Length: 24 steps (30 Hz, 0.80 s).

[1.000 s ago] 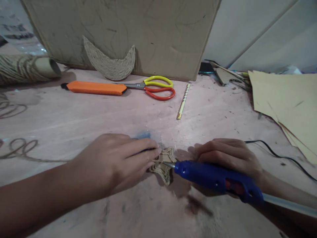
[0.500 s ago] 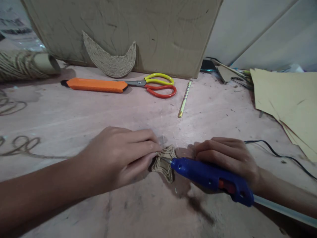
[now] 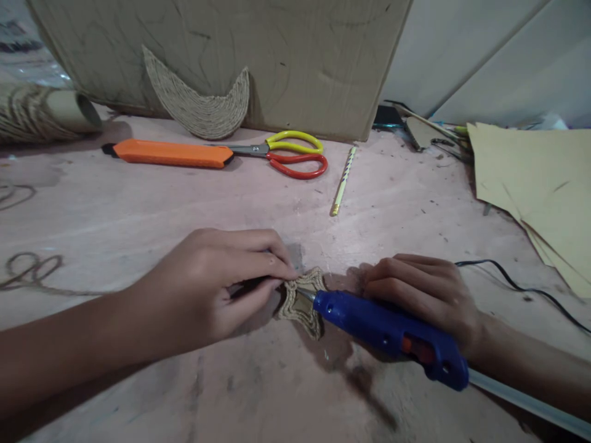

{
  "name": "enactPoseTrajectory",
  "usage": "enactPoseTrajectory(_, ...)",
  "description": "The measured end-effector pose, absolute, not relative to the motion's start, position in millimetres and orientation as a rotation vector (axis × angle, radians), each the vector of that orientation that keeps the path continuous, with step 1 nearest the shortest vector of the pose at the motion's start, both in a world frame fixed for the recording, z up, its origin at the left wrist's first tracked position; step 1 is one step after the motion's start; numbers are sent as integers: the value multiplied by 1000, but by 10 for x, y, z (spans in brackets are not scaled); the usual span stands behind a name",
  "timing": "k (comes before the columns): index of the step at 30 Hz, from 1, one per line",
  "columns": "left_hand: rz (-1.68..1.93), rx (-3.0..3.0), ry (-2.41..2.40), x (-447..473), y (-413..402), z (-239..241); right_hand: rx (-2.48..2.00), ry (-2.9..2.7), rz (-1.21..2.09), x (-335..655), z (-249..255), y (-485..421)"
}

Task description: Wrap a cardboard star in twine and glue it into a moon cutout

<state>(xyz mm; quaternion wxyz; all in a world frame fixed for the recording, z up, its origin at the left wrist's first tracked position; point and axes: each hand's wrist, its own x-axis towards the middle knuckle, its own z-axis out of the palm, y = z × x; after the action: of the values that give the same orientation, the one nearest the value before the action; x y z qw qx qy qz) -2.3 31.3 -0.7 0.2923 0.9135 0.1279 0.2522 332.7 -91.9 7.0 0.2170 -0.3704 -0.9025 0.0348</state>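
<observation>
Here, twine star (image 3: 303, 307) juts past left fingers (image 3: 265, 266), upper-left edge pinched; right fingers (image 3: 392, 290) curled round blue glue gun (image 3: 362, 321).

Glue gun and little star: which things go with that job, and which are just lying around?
Seems part of the job:
blue glue gun, in the right hand
twine-edged star, touched by the left hand
loose twine
twine-wound tube, perhaps the supply

Seems just lying around:
orange utility knife
scissors
patterned pencil
twine-covered crescent
yellow sheets
</observation>
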Motion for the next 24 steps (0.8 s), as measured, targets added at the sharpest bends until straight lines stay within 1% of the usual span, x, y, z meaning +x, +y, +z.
enactPoseTrajectory(12,717,2642,313,-49,273,-25,-1076,-2478,167,3340,48,-944)
enactPoseTrajectory(24,698,2640,313,-41,287,-71,-1115,-2394,254,3330,26,-948)
